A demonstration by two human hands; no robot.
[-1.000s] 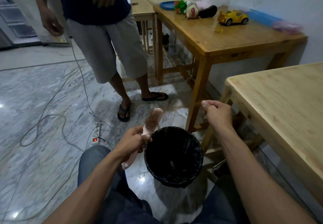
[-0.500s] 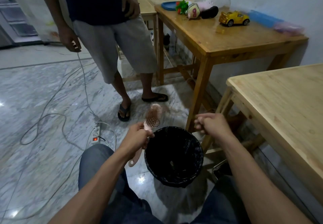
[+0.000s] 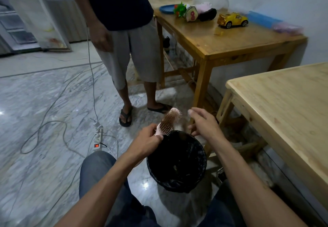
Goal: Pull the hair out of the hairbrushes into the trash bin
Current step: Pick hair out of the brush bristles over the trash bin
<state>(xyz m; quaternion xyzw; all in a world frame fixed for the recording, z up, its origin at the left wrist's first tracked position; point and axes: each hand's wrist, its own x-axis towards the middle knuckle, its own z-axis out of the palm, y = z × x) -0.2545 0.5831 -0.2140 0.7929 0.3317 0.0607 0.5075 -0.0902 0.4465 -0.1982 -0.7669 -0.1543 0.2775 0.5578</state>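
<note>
Left hand (image 3: 148, 140): grips brush (image 3: 169, 121) by its handle, head angled up above the grip, over bin (image 3: 177, 161)
Right hand (image 3: 202, 124): fingers spread, empty (likely); just right of bristles
Hair: probably light, wispy, tangled; pinch at bristle roots

Hidden, cropped and blurred parts

The handle of the hairbrush (image 3: 168, 123) was covered by the left hand (image 3: 149, 139). The fingers of the right hand (image 3: 204, 123) were smeared by motion, so any hair between them could not be made out. The standing person (image 3: 124, 31) was cut off above the chest by the top edge. The pale tabletop (image 3: 292, 106) was cropped at the right edge.
</note>
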